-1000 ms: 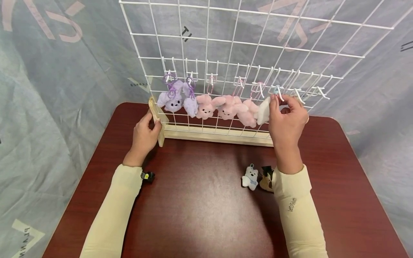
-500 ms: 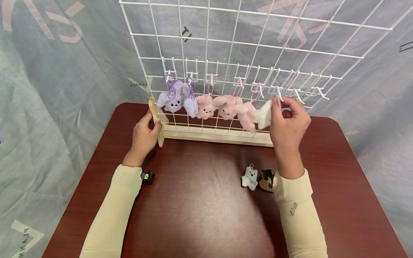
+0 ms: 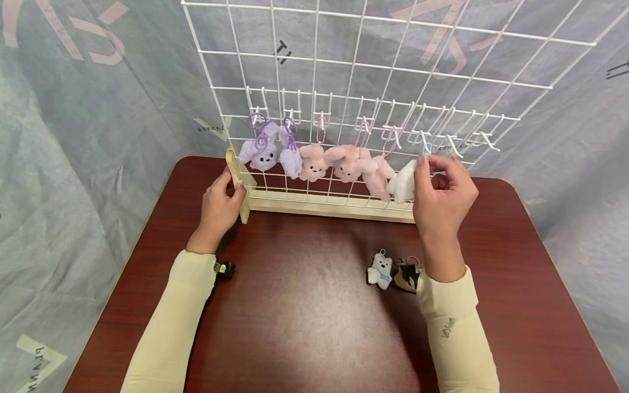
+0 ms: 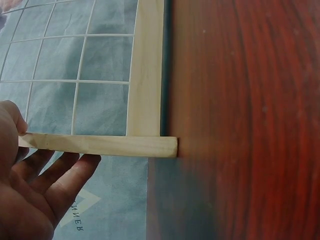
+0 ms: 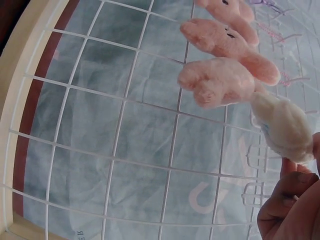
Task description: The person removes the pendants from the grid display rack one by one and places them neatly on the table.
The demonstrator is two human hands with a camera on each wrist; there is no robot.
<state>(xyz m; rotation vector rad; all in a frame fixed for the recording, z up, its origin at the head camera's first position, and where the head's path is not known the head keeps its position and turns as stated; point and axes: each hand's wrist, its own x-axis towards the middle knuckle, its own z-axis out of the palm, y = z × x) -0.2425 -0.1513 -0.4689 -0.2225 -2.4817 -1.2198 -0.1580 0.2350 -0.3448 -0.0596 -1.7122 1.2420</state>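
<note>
On the left, my left hand [image 3: 222, 204] grips the upright wooden end board [image 4: 100, 144] of the rack, thumb on one side and fingers on the other. My right hand [image 3: 444, 196] pinches a white plush keychain [image 5: 285, 125] near its top. The keychain's light blue loop [image 3: 426, 148] is at a white hook of the wire grid; whether the hook carries its weight cannot be told. Left of it hang pink plush rabbits [image 3: 313, 164] and purple plush keychains [image 3: 265, 155], each on its own hook. My fingers hide part of the white plush.
A white bear keychain [image 3: 380, 271] and a brown-and-black keychain [image 3: 407, 274] lie on the dark red table [image 3: 295, 305], near my right sleeve. Further hooks [image 3: 454, 146] jut out to the right of my pinching fingers. A wooden bar [image 3: 324, 205] runs along the rack's base.
My right hand has shifted slightly down and to the right, and the white plush hangs lower. More of the brown-and-black keychain shows beside the sleeve. My left hand has stayed put.
</note>
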